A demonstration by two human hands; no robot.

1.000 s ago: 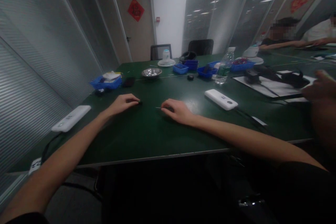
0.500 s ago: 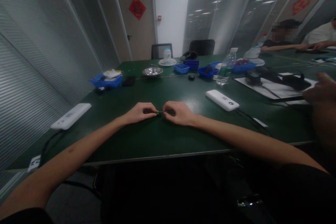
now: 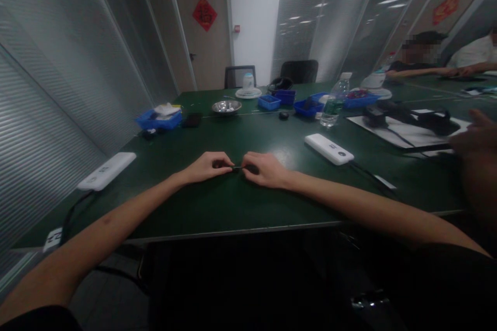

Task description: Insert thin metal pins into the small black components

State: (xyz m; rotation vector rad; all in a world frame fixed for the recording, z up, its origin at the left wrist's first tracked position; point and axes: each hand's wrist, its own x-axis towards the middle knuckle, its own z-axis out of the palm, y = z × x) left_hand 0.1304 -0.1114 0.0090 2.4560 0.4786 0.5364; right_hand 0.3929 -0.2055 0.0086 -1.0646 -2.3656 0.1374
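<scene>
Fingertips of the left hand clamp a small dark piece; those of the right hand pinch a thin rod bridging the 2 sets, probably light, stiff and slippery, best held close to its end.

A bottle stands near 1 probable power bank.

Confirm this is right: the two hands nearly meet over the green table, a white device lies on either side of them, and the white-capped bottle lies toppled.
Wrong about the white-capped bottle: the head view shows it standing upright. The left hand and right hand nearly meet over the green table, with a white device on either side.
</scene>
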